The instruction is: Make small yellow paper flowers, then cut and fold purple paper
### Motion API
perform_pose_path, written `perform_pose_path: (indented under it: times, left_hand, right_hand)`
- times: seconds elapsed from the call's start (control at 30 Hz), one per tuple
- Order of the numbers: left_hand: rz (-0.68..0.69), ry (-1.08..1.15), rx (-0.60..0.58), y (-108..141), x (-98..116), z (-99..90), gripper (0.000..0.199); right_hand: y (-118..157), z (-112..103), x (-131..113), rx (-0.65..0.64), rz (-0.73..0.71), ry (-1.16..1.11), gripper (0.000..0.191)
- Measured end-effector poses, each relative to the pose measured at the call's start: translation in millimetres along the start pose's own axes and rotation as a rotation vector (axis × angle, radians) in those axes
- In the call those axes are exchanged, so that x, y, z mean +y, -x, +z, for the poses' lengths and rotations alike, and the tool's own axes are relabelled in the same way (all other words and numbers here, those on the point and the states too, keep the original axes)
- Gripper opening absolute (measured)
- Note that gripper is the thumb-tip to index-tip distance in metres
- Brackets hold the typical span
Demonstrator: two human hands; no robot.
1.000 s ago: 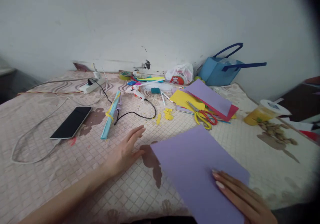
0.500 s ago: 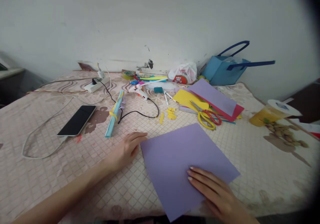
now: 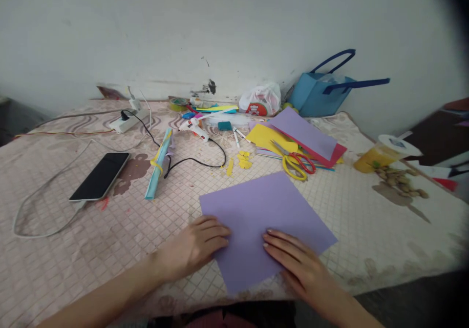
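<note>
A sheet of purple paper (image 3: 256, 206) lies flat and slanted on the cloth-covered table in front of me. My left hand (image 3: 208, 240) is at its left edge, fingers bent together over the edge and the thumb hidden. Stretched fingers of my right hand (image 3: 296, 259) rest flat on the paper's lower right part. Beyond the sheet lie scissors with one yellow and one red handle (image 3: 295, 166), together with small yellow paper scraps (image 3: 244, 160). To the left is a pale blue paper strip or roll (image 3: 158, 167) with a yellow band around it.
A phone (image 3: 100, 176) on a white cable lies at left, near a power strip (image 3: 128, 121). A glue gun (image 3: 196, 129) trails a black cord. Coloured paper sheets (image 3: 308, 130), a blue bag (image 3: 318, 93) and a cup of yellow drink (image 3: 381, 154) stand or lie to the right.
My left hand has slid down from the paper's upper left corner along its left edge. My right hand stays on the sheet. The view has shifted slightly.
</note>
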State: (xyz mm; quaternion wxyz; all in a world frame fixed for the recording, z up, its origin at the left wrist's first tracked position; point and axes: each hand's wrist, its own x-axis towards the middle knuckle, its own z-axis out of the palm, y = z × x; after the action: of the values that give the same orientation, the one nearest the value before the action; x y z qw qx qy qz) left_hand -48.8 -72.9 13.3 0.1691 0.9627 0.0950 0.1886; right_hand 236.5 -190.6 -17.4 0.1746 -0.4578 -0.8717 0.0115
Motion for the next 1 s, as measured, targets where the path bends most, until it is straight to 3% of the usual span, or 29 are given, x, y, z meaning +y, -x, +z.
perform_pose_path:
  times: [0.17,0.3,0.47,0.57,0.67,0.83,1.0]
  left_hand:
    - [0.065,-0.081,0.066,1,-7,1.0,0.018]
    - [0.102,-0.107,0.115,4,-4,-4.6,0.017]
    - [0.153,-0.158,0.155,2,13,-4.0,0.013]
    - [0.141,-0.164,0.132,0,29,3.1,0.016]
    - [0.108,-0.167,0.09,1,37,5.2,0.021]
    - [-0.03,-0.138,0.008,11,20,-8.4,0.032]
    - [0.113,-0.063,0.047,19,14,-16.7,0.022]
  right_hand:
    - [-11,-17,4,-0.151,-0.03,-0.02,0.054]
    - [-18,-22,6,-0.159,-0.07,0.005,0.052]
    - [-12,-20,3,-0.159,-0.099,0.101,0.058]
    - [-1,-20,-3,-0.155,-0.091,0.136,0.068]
    - [11,-19,-2,-0.139,-0.101,0.095,0.066]
    - [27,-21,17,-0.112,-0.125,-0.117,0.055]
    - [28,-27,26,-0.212,-0.194,-0.196,0.054]
